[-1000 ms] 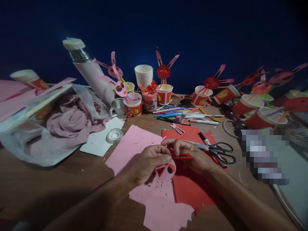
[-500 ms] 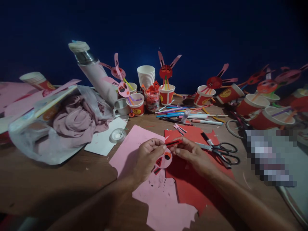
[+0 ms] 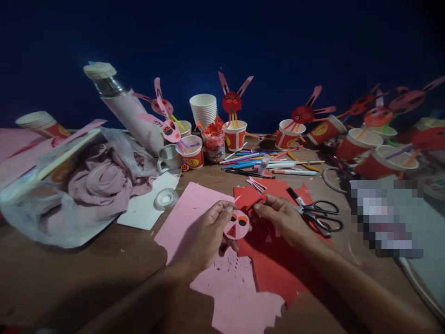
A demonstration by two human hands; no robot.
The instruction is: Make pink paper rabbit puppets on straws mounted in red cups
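Between the thumb and fingers of my left hand (image 3: 210, 236) is a round pink paper face (image 3: 239, 230) with black-and-orange eyes and a dark red triangle below them. A dark strip shows under its lower edge, partly hidden by my fingers. My right hand (image 3: 280, 215) pinches a small red paper strip with a black mark (image 3: 256, 204), just to the right of the face and apart from it. Beneath both hands lie cut sheets of pink paper (image 3: 189, 208) and red paper (image 3: 278, 271).
Black-handled scissors (image 3: 321, 215) and a marker (image 3: 295, 197) rest right of my right hand. A tape roll (image 3: 166, 198) is on the left. Behind are several coloured pens (image 3: 243, 163), a jar of red scraps (image 3: 213, 144) and paper cups (image 3: 235, 137) bearing paper rabbit heads. A flask (image 3: 130, 113) leans beside bagged cloth (image 3: 100, 178).
The red strip has moved from between both hands into my right hand alone, away to the right. My left hand now shows the whole paper face, with both eyes visible.
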